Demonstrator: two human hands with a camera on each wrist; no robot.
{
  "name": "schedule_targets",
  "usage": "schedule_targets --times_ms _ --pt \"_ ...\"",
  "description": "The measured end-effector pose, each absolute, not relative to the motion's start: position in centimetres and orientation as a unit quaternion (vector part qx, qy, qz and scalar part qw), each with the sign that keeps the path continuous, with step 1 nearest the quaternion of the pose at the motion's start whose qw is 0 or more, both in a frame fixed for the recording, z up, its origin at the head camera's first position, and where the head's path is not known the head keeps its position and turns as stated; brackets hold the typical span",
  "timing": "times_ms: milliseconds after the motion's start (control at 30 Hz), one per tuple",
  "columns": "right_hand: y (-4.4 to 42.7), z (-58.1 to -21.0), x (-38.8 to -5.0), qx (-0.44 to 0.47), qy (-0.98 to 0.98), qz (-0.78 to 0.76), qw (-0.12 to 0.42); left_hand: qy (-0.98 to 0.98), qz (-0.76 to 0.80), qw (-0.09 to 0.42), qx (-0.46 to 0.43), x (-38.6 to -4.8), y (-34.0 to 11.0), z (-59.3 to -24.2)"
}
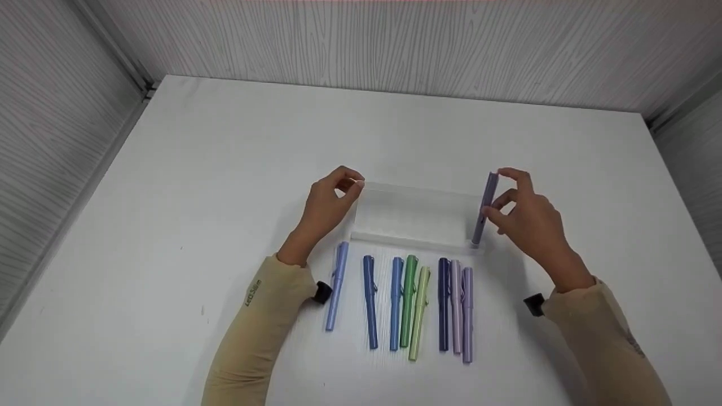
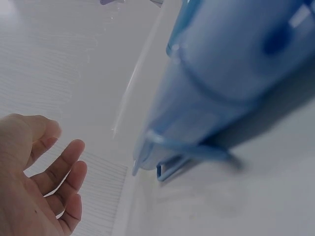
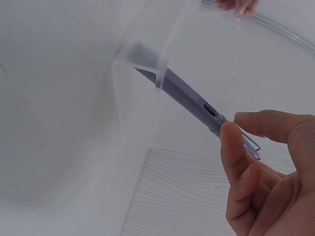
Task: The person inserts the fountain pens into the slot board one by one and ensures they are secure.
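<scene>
I had right hand (image 1: 533, 220) pinching purple pen (image 1: 488, 192) at right end of clear tray (image 1: 409, 220), left hand (image 1: 329, 203) pinching its far-left corner.

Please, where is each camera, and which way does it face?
Head: on the head, facing forward, down at the clear tray; left hand, right hand, sleeves show.
Left wrist: worn there, facing a close blue pen; left hand shows.
Right wrist: worn there, facing the purple pen; right hand shows, left hand partly.
Head and right wrist share the purple pen.

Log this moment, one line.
left grip: pinches clear case corner | right grip: holds purple pen at case | eight pens: on table
</scene>
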State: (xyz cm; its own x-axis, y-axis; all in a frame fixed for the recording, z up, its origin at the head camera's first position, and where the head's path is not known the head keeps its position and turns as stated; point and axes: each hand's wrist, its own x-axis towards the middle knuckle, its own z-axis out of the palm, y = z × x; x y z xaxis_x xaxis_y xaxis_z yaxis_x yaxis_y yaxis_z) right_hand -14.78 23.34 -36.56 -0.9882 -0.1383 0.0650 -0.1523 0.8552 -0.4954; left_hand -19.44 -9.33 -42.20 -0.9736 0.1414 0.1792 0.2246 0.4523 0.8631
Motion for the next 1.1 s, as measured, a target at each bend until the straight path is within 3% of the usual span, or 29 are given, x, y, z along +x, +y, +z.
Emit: schedule_targets --times_ms 300,767,1100 --pt "23.1 -36.1 -13.4 0.095 -0.962 0.251 0.039 -0.847 -0.519 0.04 -0.108 -19.5 -9.3 -42.2" --pt "22.7 -36.0 -11.2 0.113 -0.963 0.244 0.021 -0.846 -0.52 0.04 -0.108 -19.4 -9.4 -42.1" --pt "22.6 -36.4 -9.9 0.098 -0.948 0.29 -0.085 -0.841 -0.527 0.043 -0.116 -19.4 -9.4 -42.2"
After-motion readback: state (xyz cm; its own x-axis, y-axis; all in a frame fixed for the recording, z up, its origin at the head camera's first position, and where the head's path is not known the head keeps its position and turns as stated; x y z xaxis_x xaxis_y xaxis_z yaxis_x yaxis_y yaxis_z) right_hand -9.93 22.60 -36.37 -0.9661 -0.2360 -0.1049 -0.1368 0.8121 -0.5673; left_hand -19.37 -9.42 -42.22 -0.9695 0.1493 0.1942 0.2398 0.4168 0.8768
